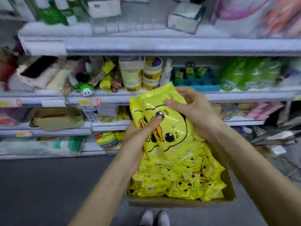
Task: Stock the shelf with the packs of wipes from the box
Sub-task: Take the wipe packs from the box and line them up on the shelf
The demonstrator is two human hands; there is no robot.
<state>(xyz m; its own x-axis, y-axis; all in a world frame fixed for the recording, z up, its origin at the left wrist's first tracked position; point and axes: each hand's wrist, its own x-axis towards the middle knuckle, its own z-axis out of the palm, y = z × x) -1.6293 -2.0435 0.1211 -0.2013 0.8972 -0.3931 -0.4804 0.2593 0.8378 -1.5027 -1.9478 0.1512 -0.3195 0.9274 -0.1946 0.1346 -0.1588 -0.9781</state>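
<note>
Two yellow packs of wipes (171,126) with a duck face are held upright, one overlapping the other, above the open cardboard box (179,203). My left hand (138,136) grips them from the lower left, thumb on the front. My right hand (192,110) holds their upper right edge, fingers across the top pack. The box below is filled with several more yellow packs of wipes (179,180). A shelf (110,126) behind the packs holds a few similar yellow packs.
Store shelving fills the view: tubs (141,75) and green bags (249,74) on the middle shelf, a flattened brown carton (57,118) at lower left. Grey floor (48,185) lies in front. My shoes (154,217) stand just behind the box.
</note>
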